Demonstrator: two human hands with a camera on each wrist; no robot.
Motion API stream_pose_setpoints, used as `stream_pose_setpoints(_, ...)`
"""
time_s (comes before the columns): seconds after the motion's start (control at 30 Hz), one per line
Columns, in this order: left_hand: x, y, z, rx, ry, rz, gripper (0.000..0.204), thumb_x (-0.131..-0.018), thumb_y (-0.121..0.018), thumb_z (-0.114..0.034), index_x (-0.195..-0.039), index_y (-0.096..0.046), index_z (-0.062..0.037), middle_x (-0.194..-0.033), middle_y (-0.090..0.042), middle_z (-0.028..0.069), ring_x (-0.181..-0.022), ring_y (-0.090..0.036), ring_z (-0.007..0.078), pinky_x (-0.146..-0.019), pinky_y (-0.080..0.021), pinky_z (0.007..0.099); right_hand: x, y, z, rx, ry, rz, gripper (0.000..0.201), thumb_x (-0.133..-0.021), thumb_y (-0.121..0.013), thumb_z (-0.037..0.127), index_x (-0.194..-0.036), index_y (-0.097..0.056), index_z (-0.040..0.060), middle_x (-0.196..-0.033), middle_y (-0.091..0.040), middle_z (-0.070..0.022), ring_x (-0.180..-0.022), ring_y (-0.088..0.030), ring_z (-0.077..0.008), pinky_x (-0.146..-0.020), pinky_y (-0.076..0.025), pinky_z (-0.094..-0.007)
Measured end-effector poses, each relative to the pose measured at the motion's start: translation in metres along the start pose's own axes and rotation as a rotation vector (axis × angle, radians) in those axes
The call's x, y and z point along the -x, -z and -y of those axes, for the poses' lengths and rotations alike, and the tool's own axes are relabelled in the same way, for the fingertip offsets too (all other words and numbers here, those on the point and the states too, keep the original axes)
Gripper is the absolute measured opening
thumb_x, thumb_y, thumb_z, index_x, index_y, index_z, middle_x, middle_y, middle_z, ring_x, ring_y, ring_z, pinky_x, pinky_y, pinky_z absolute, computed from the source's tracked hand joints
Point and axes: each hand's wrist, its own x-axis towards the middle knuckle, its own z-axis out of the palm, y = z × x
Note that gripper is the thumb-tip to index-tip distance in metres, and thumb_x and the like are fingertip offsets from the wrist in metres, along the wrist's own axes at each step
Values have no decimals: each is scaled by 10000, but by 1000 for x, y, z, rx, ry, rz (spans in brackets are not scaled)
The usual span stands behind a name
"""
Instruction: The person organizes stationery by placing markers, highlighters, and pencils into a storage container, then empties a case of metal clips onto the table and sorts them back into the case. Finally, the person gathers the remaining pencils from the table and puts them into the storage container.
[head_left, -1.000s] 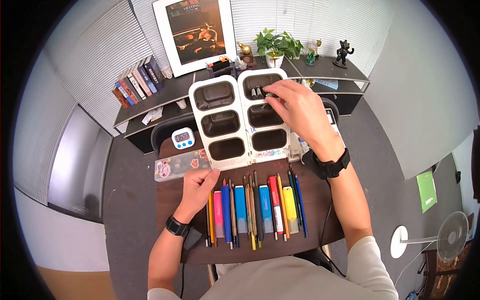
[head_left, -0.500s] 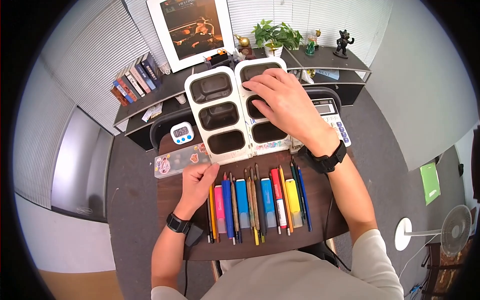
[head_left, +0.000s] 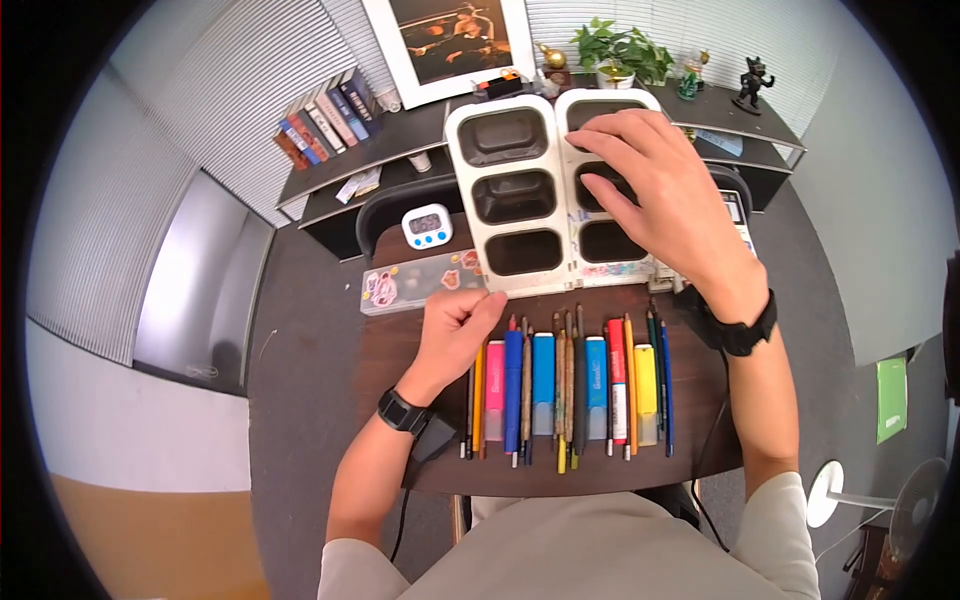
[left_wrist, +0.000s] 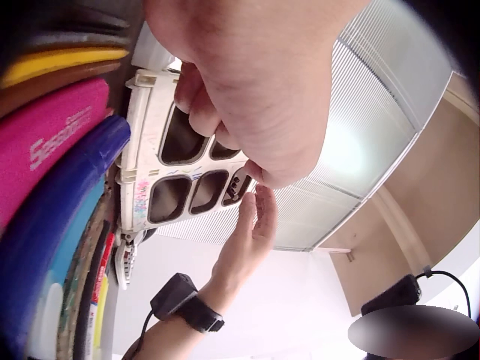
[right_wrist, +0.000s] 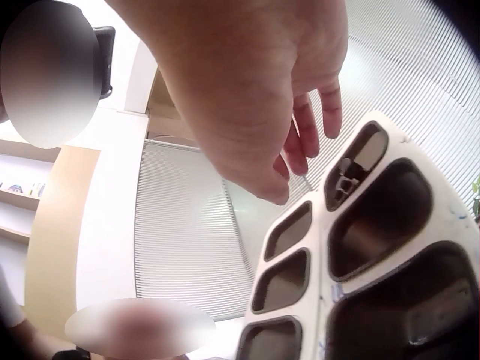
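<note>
A white organizer (head_left: 566,235) with two columns of dark compartments stands tilted at the table's far edge. Over its upper right compartment hovers my right hand (head_left: 665,185), fingers apart and nothing between them. Several short dark pens with grey parts (right_wrist: 346,180) sit in that compartment in the right wrist view; my hand covers them in the head view. My left hand (head_left: 458,325) is curled by the organizer's lower left corner, its thumb tip right at the edge. Before the organizer lies a row of pencils, a pink highlighter (head_left: 495,385), a blue marker (head_left: 512,390) and a yellow highlighter (head_left: 646,385).
A sticker-covered pencil case (head_left: 420,282) and a white timer (head_left: 428,226) are left of the organizer, and a calculator (head_left: 738,210) is behind my right wrist. Cables hang from both wrist cameras. Behind the table stands a shelf with books (head_left: 330,118) and a plant (head_left: 622,55).
My right fingertips were at the grey-and-black pens in the upper right compartment; they have drawn back and spread. The head view has shifted. My left hand stays by the corner.
</note>
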Motion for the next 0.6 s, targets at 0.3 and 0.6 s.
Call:
stream_pose_setpoints(0.3,-5,12,1,46,-5,-94,505,-1065,-662,-144,-658,-378,-48,-605,-363,-67,-629,-284,47,-566,-266,294,22,7,95,-356,239,571,128,-847,-700,114,-958,-744,67,-988,-665,-73,-981,-647,-244,-805,-557,-384)
stream_pose_setpoints(0.6,-6,9,-5,85,-19,-88,500,-1061,-667,-140,-671,-376,-26,-613,-335,-63,-629,-275,50,-571,-269,299,71,-5,172,-302,382,826,138,-882,-676,115,-1001,-705,52,-1090,-643,-47,-1077,-588,-201,-827,-507,-316)
